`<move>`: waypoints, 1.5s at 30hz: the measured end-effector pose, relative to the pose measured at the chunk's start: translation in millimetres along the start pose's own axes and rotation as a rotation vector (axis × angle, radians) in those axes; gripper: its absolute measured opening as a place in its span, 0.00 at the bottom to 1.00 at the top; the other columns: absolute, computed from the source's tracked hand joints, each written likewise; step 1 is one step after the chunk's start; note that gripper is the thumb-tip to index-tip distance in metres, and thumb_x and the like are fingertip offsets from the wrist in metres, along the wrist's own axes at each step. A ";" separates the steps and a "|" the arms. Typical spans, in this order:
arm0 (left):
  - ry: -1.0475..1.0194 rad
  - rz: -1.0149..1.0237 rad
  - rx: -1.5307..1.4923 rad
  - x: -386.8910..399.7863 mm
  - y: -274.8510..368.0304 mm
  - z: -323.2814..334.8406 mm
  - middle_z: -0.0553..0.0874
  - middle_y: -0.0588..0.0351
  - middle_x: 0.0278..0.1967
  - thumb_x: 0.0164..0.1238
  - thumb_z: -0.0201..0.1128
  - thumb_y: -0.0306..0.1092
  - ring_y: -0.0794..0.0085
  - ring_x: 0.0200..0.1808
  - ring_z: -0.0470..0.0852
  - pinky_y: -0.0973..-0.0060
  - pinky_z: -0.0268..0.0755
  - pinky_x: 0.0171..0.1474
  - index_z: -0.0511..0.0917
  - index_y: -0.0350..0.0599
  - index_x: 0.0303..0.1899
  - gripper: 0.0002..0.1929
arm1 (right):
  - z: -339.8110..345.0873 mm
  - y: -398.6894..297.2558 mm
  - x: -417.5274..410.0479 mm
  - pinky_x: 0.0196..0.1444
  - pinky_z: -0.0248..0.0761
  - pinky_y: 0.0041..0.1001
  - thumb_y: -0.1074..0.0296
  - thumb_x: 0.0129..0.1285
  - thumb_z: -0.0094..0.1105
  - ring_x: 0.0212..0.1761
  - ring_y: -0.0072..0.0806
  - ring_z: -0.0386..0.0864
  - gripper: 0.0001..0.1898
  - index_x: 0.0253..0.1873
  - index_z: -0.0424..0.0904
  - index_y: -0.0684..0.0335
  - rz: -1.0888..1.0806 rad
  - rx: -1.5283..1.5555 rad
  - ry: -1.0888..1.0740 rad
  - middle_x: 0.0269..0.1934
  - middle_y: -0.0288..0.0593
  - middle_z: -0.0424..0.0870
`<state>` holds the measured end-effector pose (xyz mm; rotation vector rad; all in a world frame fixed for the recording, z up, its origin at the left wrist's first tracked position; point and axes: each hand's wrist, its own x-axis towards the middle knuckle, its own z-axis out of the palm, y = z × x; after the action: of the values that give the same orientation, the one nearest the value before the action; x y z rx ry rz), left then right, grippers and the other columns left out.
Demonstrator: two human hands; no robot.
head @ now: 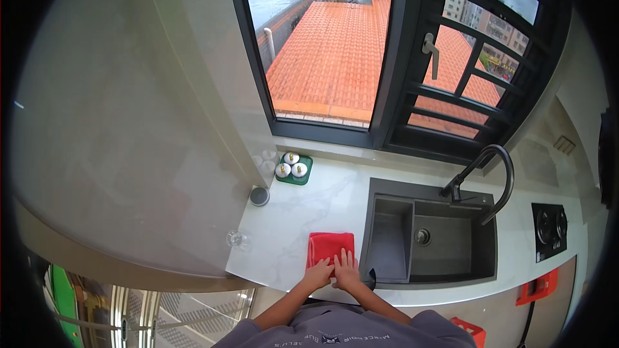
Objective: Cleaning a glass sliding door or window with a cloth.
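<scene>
A folded red cloth (331, 246) lies on the white marble-patterned countertop (285, 222), left of the sink. My left hand (318, 273) rests on the cloth's near left part, its fingers angled to the right. Beside it, my right hand (346, 270) lies on the near right part with fingers spread, pointing away from me. The two hands are close together, and the fingers of both press on top of the cloth. Part of the cloth's near edge is hidden beneath them.
A dark double-basin sink (442, 232) with a black curved faucet (508, 174) is to the right, a gas cooktop (550, 232) beyond. At the back left sit a green tray (305, 160) with three white lidded jars (291, 158), a round grey-topped object (259, 196) and a clear glass (235, 238).
</scene>
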<state>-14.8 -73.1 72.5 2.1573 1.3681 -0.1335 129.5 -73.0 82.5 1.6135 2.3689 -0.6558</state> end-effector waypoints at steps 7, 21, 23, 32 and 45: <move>-0.293 0.294 -0.511 7.0 -37.8 24.1 0.80 0.51 0.22 0.57 0.55 0.45 0.59 0.27 0.81 0.65 0.73 0.30 0.79 0.42 0.35 0.15 | 66.4 -16.9 21.8 0.71 0.24 0.51 0.51 0.57 0.53 0.76 0.46 0.30 0.44 0.74 0.38 0.57 0.166 -0.178 0.117 0.74 0.49 0.36; -0.394 -0.621 -1.741 92.0 -56.3 26.1 0.63 0.67 0.10 0.66 0.41 0.48 0.77 0.08 0.52 0.76 0.42 0.12 0.63 0.59 0.15 0.19 | 21.5 -17.9 82.1 0.67 0.19 0.59 0.56 0.56 0.56 0.74 0.53 0.18 0.50 0.73 0.26 0.54 0.382 -0.032 -0.308 0.73 0.52 0.20; -0.340 -0.631 -1.756 113.1 -71.0 27.7 0.63 0.66 0.10 0.66 0.42 0.48 0.77 0.08 0.53 0.76 0.42 0.12 0.63 0.59 0.15 0.19 | 12.2 -16.1 100.7 0.67 0.19 0.60 0.53 0.54 0.58 0.74 0.53 0.19 0.52 0.73 0.26 0.55 0.375 -0.027 -0.234 0.73 0.53 0.21; -0.257 -0.497 -1.731 232.4 -102.5 -44.9 0.61 0.69 0.09 0.66 0.41 0.43 0.78 0.07 0.51 0.77 0.41 0.11 0.62 0.59 0.15 0.18 | -32.5 39.6 205.3 0.68 0.24 0.57 0.44 0.50 0.58 0.75 0.50 0.24 0.53 0.74 0.33 0.54 0.385 -0.111 0.046 0.74 0.51 0.28; -0.219 -0.538 -1.696 347.3 -122.4 -131.1 0.64 0.69 0.10 0.66 0.43 0.47 0.79 0.08 0.53 0.79 0.43 0.11 0.67 0.58 0.18 0.17 | -98.7 93.3 314.3 0.68 0.25 0.58 0.41 0.55 0.51 0.75 0.46 0.25 0.48 0.74 0.33 0.48 0.421 0.011 0.037 0.74 0.47 0.29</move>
<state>15.7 309.9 0.2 0.3568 1.1068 0.4325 102.8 262.5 19.8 2.0543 1.9508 -0.5540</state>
